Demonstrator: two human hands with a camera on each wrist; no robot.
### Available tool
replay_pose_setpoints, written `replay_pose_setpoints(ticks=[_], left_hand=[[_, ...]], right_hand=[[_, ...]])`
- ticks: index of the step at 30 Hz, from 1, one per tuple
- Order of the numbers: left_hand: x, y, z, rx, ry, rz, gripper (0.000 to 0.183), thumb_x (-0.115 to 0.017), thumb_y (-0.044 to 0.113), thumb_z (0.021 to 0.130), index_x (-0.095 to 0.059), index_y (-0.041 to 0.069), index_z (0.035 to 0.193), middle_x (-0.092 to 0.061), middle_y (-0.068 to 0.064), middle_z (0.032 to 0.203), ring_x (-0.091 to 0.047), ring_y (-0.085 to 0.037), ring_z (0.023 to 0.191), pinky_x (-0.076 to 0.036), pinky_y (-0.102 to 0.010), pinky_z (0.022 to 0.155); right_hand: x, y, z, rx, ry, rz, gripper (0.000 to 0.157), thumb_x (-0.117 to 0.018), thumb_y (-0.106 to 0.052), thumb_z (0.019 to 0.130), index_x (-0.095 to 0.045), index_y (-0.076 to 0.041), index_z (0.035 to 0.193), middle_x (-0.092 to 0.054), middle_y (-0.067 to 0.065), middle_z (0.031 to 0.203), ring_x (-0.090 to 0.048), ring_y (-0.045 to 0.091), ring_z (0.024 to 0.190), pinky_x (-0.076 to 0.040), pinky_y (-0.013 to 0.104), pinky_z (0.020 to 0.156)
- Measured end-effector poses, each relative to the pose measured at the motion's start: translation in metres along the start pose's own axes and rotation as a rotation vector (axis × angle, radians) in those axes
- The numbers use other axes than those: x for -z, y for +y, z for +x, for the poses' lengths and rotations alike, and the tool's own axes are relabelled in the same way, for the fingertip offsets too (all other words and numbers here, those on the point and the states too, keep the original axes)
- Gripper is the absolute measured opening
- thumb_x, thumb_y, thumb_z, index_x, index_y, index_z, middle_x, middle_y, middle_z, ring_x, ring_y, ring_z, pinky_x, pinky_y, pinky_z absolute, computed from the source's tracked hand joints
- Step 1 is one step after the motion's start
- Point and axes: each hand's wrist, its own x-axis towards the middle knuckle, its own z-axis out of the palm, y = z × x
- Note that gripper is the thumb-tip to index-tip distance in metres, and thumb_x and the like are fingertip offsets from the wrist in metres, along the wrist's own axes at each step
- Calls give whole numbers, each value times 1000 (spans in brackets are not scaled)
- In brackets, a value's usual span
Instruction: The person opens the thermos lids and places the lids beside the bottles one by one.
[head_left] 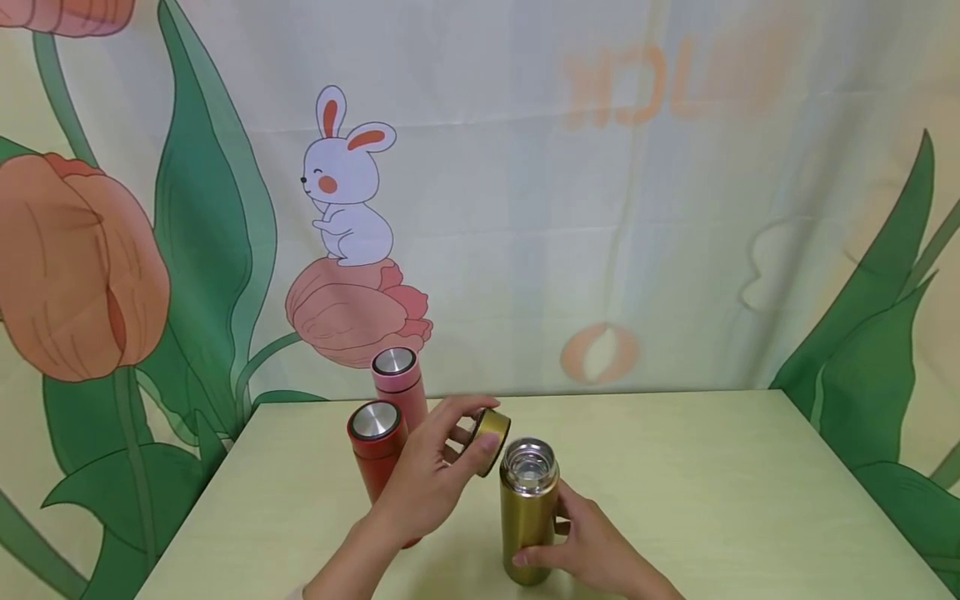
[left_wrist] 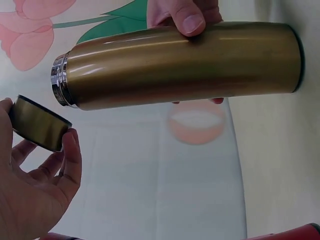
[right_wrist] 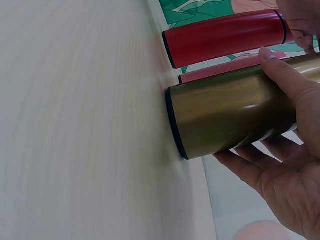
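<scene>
A gold thermos (head_left: 525,529) stands upright with its steel mouth (head_left: 529,467) uncovered. My right hand (head_left: 592,542) grips its body from the right, thumb across the front and fingers behind, as the right wrist view also shows. Tilted in the fingers of my left hand (head_left: 431,479) is the gold lid (head_left: 492,433), pinched at its sides just up and left of the mouth. In the left wrist view the lid (left_wrist: 39,122) is apart from the steel neck (left_wrist: 61,81) of the thermos.
A red thermos (head_left: 372,450) with its lid on stands left, partly behind my left forearm. Behind it is a pink thermos (head_left: 405,396), also lidded. All stand on a pale yellow table (head_left: 675,467), with a printed curtain (head_left: 487,250) at its back edge.
</scene>
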Motion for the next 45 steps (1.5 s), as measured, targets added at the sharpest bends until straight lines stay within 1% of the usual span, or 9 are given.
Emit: replay_pose_setpoints(ticks=[7,14,18,20,26,30,33,37,45], left_hand=[[-1,-6,-5,106,-10,-145,36,-72,25,99,-56,25,130,-60,-5,127,-72,-18,99,-62,-29,82],[1,-12,-10,196,-5,-284,50,-81,17,91,-51,18,131,-56,-11,131,-71,-24,105,-63,-29,85],[3,-14,-12,208,1,-336,61,-85,13,86,-48,11,135,-51,-12,136,-69,-26,108,-62,-29,88],[4,-16,-14,207,-6,-353,66,-87,11,84,-48,11,136,-50,-12,139,-68,-27,110,-62,-30,89],[6,-19,-18,202,-45,-375,75,-93,16,76,-54,19,139,-49,-12,141,-68,-28,116,-62,-34,92],[8,-24,-20,211,-74,-377,75,-95,20,73,-56,23,138,-49,-10,136,-69,-28,114,-62,-34,92],[9,-28,-21,219,-87,-369,76,-96,20,72,-56,24,137,-51,-9,137,-68,-29,117,-62,-32,92],[9,-31,-23,236,-79,-332,75,-96,22,72,-56,25,136,-53,-7,138,-65,-29,123,-60,-29,95],[7,-35,-28,306,-35,-259,73,-96,19,72,-59,31,133,-60,-2,135,-65,-25,122,-58,-30,99]], right_hand=[[-1,0,-1,-12,0,-1,77,-89,-37,82,-47,-27,146,-63,1,141,-63,31,125,-56,54,101],[-2,0,-1,-15,-2,2,78,-89,-37,82,-47,-27,147,-62,2,142,-63,32,126,-55,55,102],[-2,0,0,-29,-5,11,79,-89,-38,81,-46,-26,147,-61,4,143,-63,33,126,-55,56,102],[-2,-1,0,-36,-6,18,80,-89,-37,81,-46,-25,147,-61,4,143,-62,33,126,-55,56,102],[-2,-1,-1,-26,1,15,79,-90,-35,81,-47,-23,147,-61,5,143,-63,33,126,-55,55,101],[-2,-1,-1,-9,5,5,79,-90,-34,81,-47,-23,147,-61,5,143,-63,33,127,-55,55,102],[-2,-1,-1,4,4,6,78,-90,-33,82,-47,-22,147,-61,5,143,-63,32,128,-56,55,102],[-2,-3,-2,14,6,1,77,-90,-33,82,-48,-22,146,-62,5,143,-63,32,127,-56,54,101],[-2,-4,-2,20,10,-4,76,-90,-32,82,-48,-22,145,-62,5,142,-63,31,127,-56,52,102]])
